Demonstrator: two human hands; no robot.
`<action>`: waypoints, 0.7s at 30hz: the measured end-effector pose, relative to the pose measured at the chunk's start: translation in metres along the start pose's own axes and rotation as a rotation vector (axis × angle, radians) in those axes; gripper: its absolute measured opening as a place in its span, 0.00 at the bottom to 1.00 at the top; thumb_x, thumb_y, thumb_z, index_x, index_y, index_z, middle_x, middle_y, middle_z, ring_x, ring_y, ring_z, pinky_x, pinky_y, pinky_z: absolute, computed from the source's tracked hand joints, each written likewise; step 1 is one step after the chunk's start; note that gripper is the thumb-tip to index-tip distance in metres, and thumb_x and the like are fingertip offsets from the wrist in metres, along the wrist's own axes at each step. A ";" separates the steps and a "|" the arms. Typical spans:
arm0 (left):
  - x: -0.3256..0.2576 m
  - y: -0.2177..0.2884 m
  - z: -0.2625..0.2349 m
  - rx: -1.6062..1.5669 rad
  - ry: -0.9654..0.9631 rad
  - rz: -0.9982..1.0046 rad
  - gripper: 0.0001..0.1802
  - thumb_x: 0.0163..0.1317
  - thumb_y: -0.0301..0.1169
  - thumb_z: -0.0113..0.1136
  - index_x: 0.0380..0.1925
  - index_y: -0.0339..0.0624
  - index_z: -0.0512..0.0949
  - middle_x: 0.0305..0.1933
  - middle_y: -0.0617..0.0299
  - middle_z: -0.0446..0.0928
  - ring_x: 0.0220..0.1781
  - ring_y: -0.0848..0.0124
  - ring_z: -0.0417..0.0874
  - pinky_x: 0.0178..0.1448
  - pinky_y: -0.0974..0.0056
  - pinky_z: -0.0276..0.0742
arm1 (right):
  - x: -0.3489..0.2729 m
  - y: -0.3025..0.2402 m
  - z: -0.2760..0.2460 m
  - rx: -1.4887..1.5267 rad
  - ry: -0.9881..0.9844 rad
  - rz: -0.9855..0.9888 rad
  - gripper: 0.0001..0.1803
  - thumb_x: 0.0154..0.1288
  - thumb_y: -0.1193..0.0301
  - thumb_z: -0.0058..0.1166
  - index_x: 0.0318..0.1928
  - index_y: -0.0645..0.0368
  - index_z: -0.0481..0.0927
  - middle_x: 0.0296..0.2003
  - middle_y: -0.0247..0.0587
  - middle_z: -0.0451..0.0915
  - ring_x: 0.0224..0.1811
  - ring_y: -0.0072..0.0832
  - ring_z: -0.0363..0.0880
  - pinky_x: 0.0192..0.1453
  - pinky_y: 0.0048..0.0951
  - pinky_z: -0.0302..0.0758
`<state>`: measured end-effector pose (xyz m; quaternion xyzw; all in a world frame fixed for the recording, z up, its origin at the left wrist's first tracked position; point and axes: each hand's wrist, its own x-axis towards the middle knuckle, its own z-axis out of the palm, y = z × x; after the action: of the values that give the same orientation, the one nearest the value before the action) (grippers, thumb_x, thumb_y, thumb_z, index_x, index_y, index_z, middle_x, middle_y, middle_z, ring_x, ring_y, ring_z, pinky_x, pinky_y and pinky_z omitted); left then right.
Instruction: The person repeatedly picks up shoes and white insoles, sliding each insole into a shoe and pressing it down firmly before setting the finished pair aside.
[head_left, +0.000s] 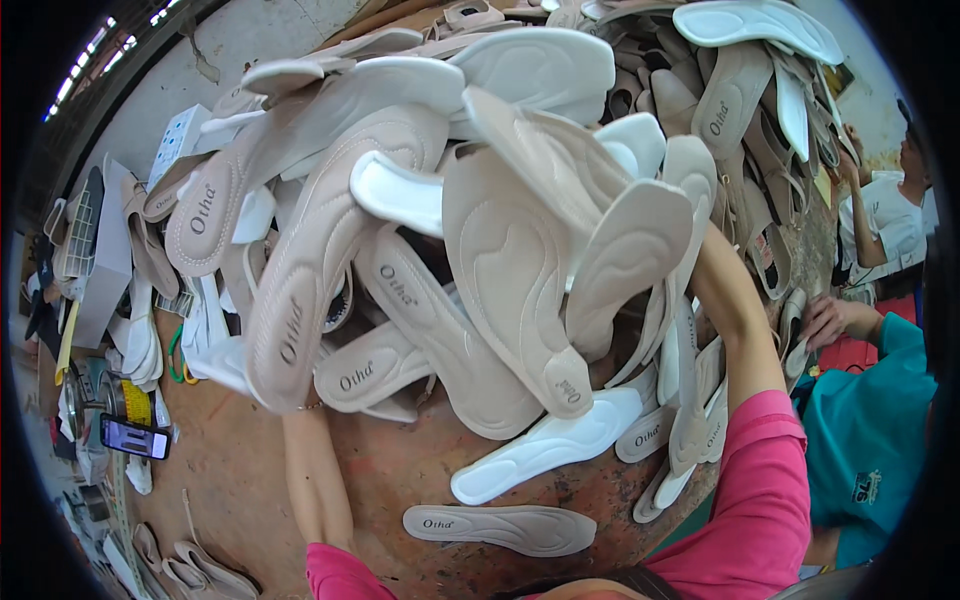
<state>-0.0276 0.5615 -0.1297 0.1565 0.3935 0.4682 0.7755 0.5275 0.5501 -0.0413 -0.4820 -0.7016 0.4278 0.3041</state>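
The hands hide behind the insole pile (505, 250), so I can't tell their grip. It's on the bench (230, 480) between right arm (740, 320) and left arm (318, 475); one long insole (315, 250) slants up-right, nearer the left.

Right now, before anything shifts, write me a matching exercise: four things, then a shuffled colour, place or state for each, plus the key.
1. Phone
2. Nearer co-worker's shirt
3. Person's right sleeve
4. Insole nearest the person

A. Pink
B. Beige, lying apart from the pile
C. Screen lit
D. Teal

Pairs: 1-C, 2-D, 3-A, 4-B
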 end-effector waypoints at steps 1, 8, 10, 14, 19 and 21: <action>-0.004 -0.005 0.000 -0.004 -0.007 -0.006 0.27 0.71 0.51 0.49 0.62 0.46 0.70 0.63 0.58 0.73 0.65 0.60 0.72 0.68 0.51 0.68 | -0.012 -0.004 -0.002 -0.008 -0.020 0.004 0.24 0.71 0.60 0.45 0.60 0.63 0.75 0.58 0.51 0.77 0.60 0.43 0.74 0.68 0.35 0.66; -0.098 0.053 -0.037 0.097 0.066 0.061 0.25 0.71 0.49 0.50 0.60 0.46 0.72 0.61 0.58 0.74 0.63 0.60 0.74 0.65 0.52 0.71 | -0.150 -0.034 0.127 0.093 -0.187 -0.104 0.26 0.72 0.57 0.45 0.60 0.63 0.75 0.59 0.53 0.77 0.61 0.44 0.74 0.68 0.36 0.65; -0.072 0.026 -0.015 0.081 -0.029 -0.038 0.25 0.71 0.49 0.51 0.60 0.46 0.72 0.61 0.58 0.75 0.62 0.61 0.75 0.64 0.52 0.72 | 0.101 -0.074 0.118 0.037 -0.156 -0.008 0.26 0.72 0.56 0.44 0.60 0.63 0.75 0.59 0.54 0.77 0.62 0.44 0.73 0.69 0.36 0.65; -0.152 0.084 -0.034 0.156 0.049 0.040 0.24 0.71 0.48 0.52 0.59 0.46 0.73 0.59 0.58 0.76 0.61 0.61 0.76 0.63 0.53 0.73 | 0.102 -0.215 0.185 0.205 -0.139 0.046 0.34 0.71 0.46 0.40 0.61 0.61 0.75 0.59 0.60 0.75 0.64 0.50 0.72 0.70 0.39 0.63; -0.208 0.119 -0.025 0.216 0.063 0.061 0.22 0.71 0.47 0.53 0.57 0.46 0.74 0.58 0.58 0.77 0.59 0.62 0.77 0.61 0.54 0.75 | 0.104 -0.237 0.171 -0.242 -0.190 0.096 0.24 0.70 0.48 0.46 0.51 0.50 0.84 0.43 0.52 0.85 0.47 0.49 0.83 0.54 0.43 0.76; -0.275 0.151 -0.023 0.233 0.128 0.163 0.22 0.71 0.47 0.53 0.57 0.46 0.74 0.57 0.58 0.77 0.58 0.62 0.78 0.60 0.54 0.76 | 0.112 -0.276 0.150 -0.477 -0.083 -0.027 0.22 0.66 0.48 0.52 0.43 0.50 0.87 0.36 0.44 0.87 0.40 0.43 0.85 0.46 0.40 0.80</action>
<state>-0.2054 0.4022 0.0749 0.2467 0.4799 0.4898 0.6848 0.2478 0.5621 0.1402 -0.5126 -0.8011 0.2654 0.1582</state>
